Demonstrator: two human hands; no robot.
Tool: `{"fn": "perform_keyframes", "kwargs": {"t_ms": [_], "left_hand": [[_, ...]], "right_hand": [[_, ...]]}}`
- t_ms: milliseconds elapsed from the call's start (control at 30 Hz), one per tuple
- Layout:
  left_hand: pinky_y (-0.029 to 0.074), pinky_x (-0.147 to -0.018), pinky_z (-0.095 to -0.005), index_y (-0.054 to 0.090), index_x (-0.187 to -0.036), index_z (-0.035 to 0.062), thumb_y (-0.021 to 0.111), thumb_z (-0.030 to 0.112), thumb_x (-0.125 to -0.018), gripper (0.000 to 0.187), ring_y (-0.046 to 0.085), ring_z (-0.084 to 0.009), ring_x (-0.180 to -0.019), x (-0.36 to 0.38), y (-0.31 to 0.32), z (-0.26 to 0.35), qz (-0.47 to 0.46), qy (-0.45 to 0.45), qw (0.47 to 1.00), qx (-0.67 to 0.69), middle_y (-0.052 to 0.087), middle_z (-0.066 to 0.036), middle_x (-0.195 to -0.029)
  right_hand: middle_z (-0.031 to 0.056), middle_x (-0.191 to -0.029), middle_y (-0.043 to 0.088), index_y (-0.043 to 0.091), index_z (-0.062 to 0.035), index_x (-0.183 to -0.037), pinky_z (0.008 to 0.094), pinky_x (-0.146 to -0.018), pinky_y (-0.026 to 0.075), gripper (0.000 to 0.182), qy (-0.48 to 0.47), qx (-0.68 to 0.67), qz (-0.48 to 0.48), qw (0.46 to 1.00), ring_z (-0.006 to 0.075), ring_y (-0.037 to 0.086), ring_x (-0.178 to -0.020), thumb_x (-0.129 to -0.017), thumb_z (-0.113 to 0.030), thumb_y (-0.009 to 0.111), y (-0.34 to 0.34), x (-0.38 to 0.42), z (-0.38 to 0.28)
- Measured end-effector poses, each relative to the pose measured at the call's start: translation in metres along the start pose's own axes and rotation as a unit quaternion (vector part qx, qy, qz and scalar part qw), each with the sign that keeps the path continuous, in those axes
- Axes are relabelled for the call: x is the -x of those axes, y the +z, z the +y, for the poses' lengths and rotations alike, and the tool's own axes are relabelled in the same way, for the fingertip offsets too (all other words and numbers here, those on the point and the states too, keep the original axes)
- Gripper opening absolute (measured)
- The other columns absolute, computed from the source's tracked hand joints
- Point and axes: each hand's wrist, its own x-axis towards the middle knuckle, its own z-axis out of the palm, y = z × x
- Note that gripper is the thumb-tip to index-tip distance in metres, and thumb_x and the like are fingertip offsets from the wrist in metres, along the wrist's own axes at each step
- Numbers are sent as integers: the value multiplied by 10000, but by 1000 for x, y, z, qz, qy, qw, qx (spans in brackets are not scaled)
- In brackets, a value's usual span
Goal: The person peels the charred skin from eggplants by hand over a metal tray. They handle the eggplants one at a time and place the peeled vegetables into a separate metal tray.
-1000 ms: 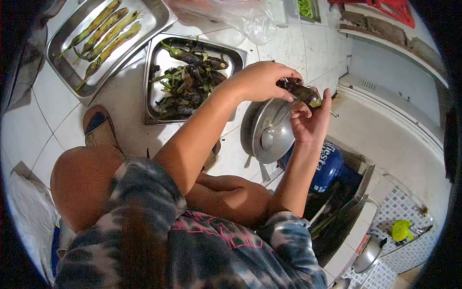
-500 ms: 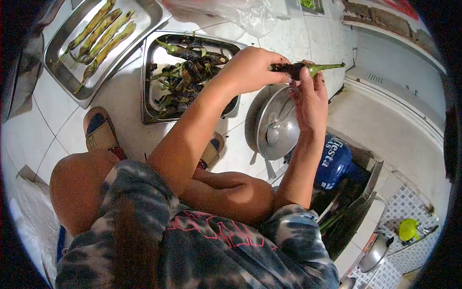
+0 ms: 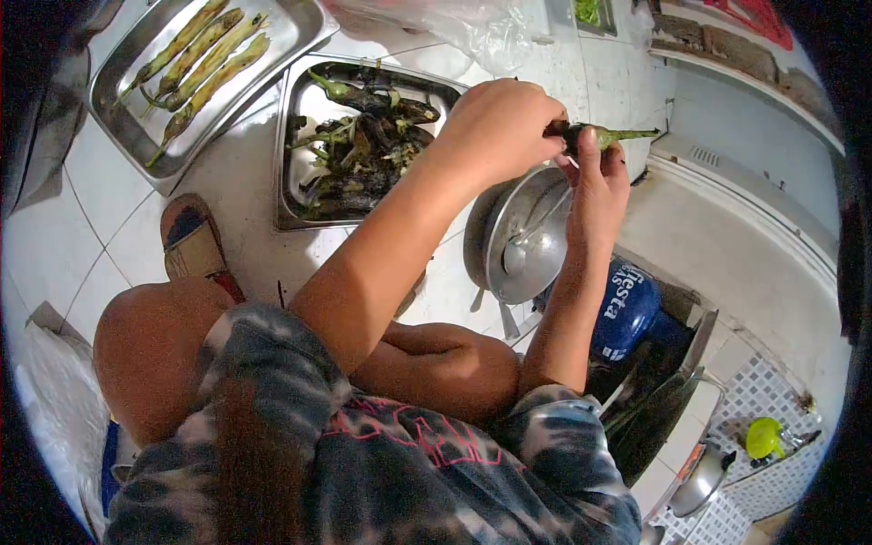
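A charred eggplant with a green cap and stem is held over the metal bowl, its stem toward the right. My right hand grips it near the cap, thumb on top. At the blackened end, my left hand has its fingers pinched close against my right fingertips; much of the dark body is hidden there. Below my left forearm, a steel tray holds several blackened eggplants and burnt skin. Several peeled, yellowish-green eggplants lie in another steel tray at the far left.
The metal bowl with a spoon in it stands on the tiled floor below my hands. A blue gas cylinder is right of it. Clear plastic lies behind the trays. A sandal is at the left.
My left hand has moved right along the eggplant, closer to my right hand, and less of the dark body shows between them. The whole view has shifted slightly.
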Motion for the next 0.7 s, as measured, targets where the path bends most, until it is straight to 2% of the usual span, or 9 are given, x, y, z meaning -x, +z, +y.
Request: {"fn": "perform_keyframes", "kwargs": {"t_ms": [200, 300, 500, 700], "left_hand": [[440, -642, -374, 602, -691, 43, 590, 225, -614, 198, 549, -286, -699, 2, 0, 6, 15, 9, 1000, -23, 564, -137, -653], [443, -632, -374, 604, -680, 48, 596, 218, -608, 185, 550, -282, -691, 2, -1, 8, 31, 34, 998, -34, 565, -126, -642], [445, -629, -368, 606, -651, 57, 592, 204, -603, 155, 549, -272, -680, 4, -1, 18, 45, 26, 998, -46, 567, -116, -624], [443, -626, -367, 592, -620, 40, 583, 181, -590, 145, 541, -276, -660, 3, 1, 17, 69, 42, 997, -20, 562, -120, -611]], "right_hand": [[52, -792, 539, 469, -26, -846, 225, -592, 432, 248, -25, 35, 60, 997, 100, 515, -698, -753, -227, 580, 6, 1, -3], [60, -681, 529, 459, -12, -738, 194, -491, 402, 246, -37, 10, 98, 994, 89, 494, -564, -727, -203, 615, 7, -1, -6], [54, -667, 528, 466, -8, -730, 193, -506, 387, 250, -62, 20, 113, 991, 86, 480, -569, -724, -205, 620, 3, -4, -3], [63, -717, 550, 507, 13, -793, 214, -523, 436, 201, -72, 64, 111, 989, 101, 523, -599, -753, -170, 580, 7, 1, -10]]}}
